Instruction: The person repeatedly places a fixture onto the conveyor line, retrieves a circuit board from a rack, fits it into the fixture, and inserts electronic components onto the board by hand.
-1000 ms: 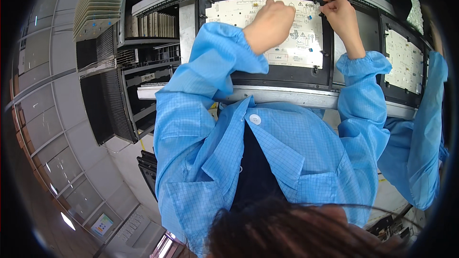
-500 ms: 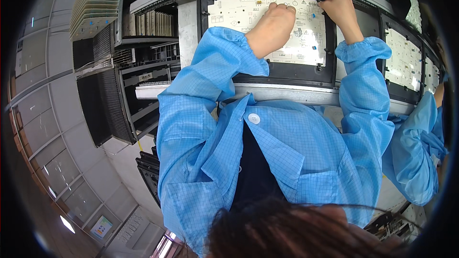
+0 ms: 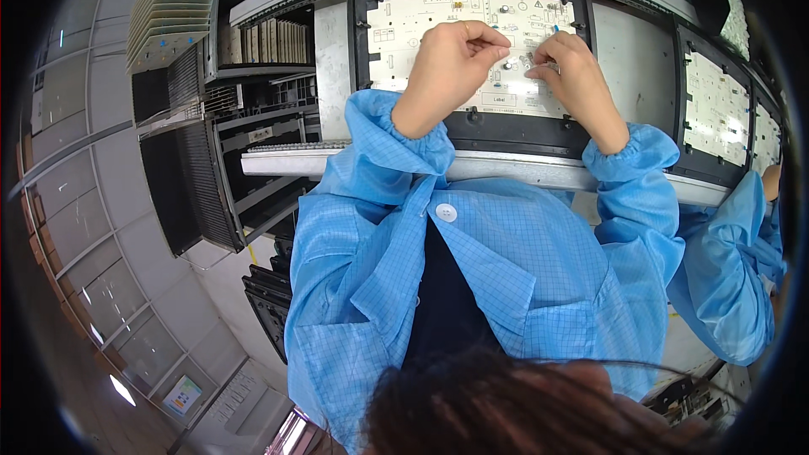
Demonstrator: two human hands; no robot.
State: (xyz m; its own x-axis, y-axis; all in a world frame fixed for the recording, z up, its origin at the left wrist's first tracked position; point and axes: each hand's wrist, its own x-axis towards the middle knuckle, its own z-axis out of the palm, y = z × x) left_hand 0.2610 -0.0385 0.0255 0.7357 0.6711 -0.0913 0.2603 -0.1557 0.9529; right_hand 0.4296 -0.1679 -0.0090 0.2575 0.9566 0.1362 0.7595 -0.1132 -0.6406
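Note:
Both hands are over a white circuit board [image 3: 396, 55] seated in a black frame [image 3: 514, 131] with clips round its edge. My left hand [image 3: 451, 72] hovers above the middle of the board, thumb and fingertips pinched together. Whatever is between them is too small to make out. My right hand [image 3: 577, 84] is bent over the board's right part, thumb and forefinger curled close together; I cannot make out what they hold. Small components stand on the board, among them a yellow one [image 3: 458, 5] near its far edge and a blue one [image 3: 556, 29] beside my right fingers.
Metal rails [image 3: 522, 168] run along the frame's near and far sides. More framed boards [image 3: 716, 109] sit farther right, near a co-worker's blue sleeve [image 3: 716, 261]. At left stand a rack of boards [image 3: 268, 40] and a stack of boards [image 3: 173, 13].
My right hand has come from the frame's far right corner down and left over the board. My left hand has drawn slightly nearer and left, its fingers now pinched.

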